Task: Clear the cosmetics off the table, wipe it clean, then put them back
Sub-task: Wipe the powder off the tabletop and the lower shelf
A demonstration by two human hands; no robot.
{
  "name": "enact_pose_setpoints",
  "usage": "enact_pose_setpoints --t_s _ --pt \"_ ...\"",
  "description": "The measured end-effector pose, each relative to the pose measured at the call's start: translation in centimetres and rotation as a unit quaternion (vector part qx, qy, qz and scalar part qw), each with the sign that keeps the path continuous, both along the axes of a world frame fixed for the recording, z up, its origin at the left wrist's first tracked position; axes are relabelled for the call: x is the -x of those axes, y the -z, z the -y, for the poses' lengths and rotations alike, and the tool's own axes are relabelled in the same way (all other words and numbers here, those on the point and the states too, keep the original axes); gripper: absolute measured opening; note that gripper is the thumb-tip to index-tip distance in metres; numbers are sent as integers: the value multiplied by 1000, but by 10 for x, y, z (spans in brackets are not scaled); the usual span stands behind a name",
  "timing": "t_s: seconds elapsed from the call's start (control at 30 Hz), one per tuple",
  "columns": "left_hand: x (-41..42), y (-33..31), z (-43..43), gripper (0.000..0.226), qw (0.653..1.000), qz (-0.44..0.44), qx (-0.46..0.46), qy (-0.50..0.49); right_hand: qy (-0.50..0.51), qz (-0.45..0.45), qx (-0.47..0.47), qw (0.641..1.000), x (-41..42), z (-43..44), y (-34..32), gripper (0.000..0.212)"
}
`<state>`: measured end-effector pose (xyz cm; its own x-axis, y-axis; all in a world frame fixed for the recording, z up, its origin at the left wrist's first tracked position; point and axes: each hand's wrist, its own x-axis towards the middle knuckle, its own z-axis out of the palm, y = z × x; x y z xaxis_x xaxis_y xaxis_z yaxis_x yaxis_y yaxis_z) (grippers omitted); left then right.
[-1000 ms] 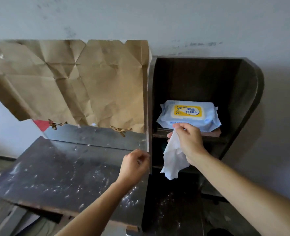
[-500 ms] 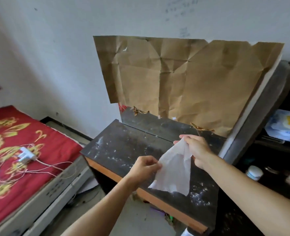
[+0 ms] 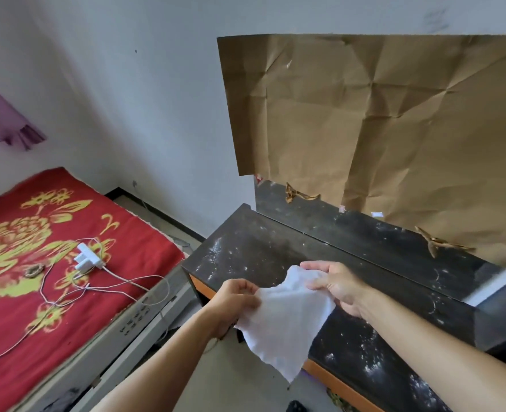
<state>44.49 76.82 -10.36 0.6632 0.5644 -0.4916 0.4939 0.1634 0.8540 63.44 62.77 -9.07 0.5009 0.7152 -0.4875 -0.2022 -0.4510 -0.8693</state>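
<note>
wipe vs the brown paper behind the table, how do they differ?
Colour: the wipe is white, the brown paper tan. Size: the paper is far larger than the wipe. Pose: the wipe hangs limp, gripped by the left hand and right hand over the table edge; the paper stands spread flat behind it, creased. Both are thin sheets.

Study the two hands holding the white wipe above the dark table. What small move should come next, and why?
Probably lower the wipe flat onto the table and begin wiping. The left hand and right hand each pinch its upper edge, so it hangs spread open. The tabletop in view shows white specks and no cosmetics.
</note>
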Motion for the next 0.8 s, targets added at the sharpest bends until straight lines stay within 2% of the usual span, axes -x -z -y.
enact_pose_setpoints --t_s 0.17,0.23,0.3,0.37,0.43,0.5,0.57,0.63,0.7,0.73,0.8 --pt "-32 10 -71 19 997 -69 -13 -35 -62 2 -85 994 -24 -73 11 55" --pt "-47 8 -101 17 996 -79 -14 -38 -30 -28 -92 995 -36 -101 18 51" --pt "-61 3 -127 12 997 -51 47 -34 62 -111 -97 987 -54 -126 25 48" --pt "-74 -4 -147 15 990 -9 130 -50 107 -238 -101 960 -70 -146 32 45" --pt "-84 -10 -165 18 981 22 178 -66 75 -328 -75 939 -72 -161 43 53" --pt "-92 -10 -184 16 980 29 181 -78 39 -355 -38 933 -63 -171 55 55" --pt "-96 -7 -204 13 984 11 144 -101 12 -338 1 941 -55 -184 62 43" --pt "-96 3 -229 11 987 -6 108 -123 14 -266 36 963 -52 -200 66 54" --pt "-96 12 -255 11 989 -12 89 -116 68 -207 45 975 -55 -221 70 66" --pt "-96 18 -269 14 992 -18 77 -98 98 -187 37 977 -57 -232 71 62" --pt "-98 29 -296 20 997 -33 43 -48 149 -142 27 978 -58 -254 68 42"
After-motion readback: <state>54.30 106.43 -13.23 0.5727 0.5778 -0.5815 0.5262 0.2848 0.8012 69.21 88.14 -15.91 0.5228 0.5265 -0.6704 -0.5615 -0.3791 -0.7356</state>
